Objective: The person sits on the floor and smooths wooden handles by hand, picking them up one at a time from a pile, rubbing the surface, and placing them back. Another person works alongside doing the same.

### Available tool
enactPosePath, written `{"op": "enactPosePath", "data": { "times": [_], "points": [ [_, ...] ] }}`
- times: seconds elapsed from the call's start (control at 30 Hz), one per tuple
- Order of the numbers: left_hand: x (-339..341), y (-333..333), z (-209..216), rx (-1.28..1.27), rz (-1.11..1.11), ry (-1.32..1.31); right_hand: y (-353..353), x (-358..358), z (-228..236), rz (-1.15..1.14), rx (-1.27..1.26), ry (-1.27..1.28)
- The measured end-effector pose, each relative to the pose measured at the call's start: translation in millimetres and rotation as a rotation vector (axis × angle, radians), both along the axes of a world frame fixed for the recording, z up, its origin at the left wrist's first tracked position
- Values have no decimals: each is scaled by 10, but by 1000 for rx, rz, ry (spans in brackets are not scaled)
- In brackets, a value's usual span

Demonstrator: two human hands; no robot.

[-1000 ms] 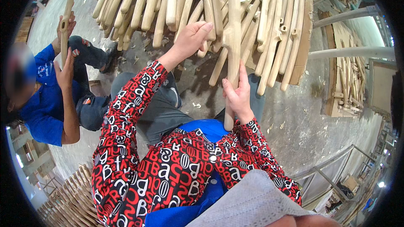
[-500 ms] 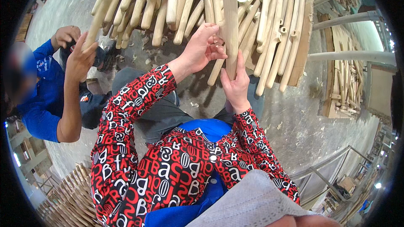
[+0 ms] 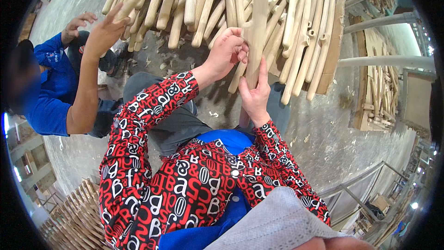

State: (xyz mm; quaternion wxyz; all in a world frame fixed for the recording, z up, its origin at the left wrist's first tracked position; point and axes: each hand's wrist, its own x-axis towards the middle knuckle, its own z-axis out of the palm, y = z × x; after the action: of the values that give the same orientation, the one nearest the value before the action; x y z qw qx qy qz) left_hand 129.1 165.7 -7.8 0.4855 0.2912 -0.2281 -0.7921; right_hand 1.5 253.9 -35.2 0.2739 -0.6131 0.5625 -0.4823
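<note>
A long, pale wooden piece (image 3: 260,9), shaped like a furniture leg, stands out in front of me. My right hand (image 3: 255,96) is closed round its near end, thumb and fingers on either side. Against its left side, by a small notch, my left hand (image 3: 225,52) is closed with curled fingers. What those fingers pinch, if anything, is hidden. Just beyond both hands lies a pile of similar wooden pieces (image 3: 190,4), their rounded ends toward me.
At the left sits a co-worker in a blue shirt (image 3: 51,115), a raised hand (image 3: 104,32) at the pile's left end. Cardboard (image 3: 334,60) lies under the pile's right side. Metal bars (image 3: 384,62) stand to the right. More wooden pieces (image 3: 383,90) lie beyond; shavings dot the floor.
The wooden piece in my right hand has tilted slightly, its upper part going right. My left hand has curled tighter against it. The co-worker's hand has moved right and spread its fingers.
</note>
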Motion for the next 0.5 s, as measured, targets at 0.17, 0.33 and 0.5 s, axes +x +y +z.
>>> {"op": "enactPosePath", "data": {
  "times": [0.17,0.33,0.5],
  "points": [
    [-59,14,125,-175,-9,-122,36,17,-13,-27,16,-117],
    [-40,70,104,-289,-2,-149,80,56,-50,-21,-1,-178],
    [-45,89,77,-313,29,-150,62,91,-48,-17,-88,-92]
  ]
}}
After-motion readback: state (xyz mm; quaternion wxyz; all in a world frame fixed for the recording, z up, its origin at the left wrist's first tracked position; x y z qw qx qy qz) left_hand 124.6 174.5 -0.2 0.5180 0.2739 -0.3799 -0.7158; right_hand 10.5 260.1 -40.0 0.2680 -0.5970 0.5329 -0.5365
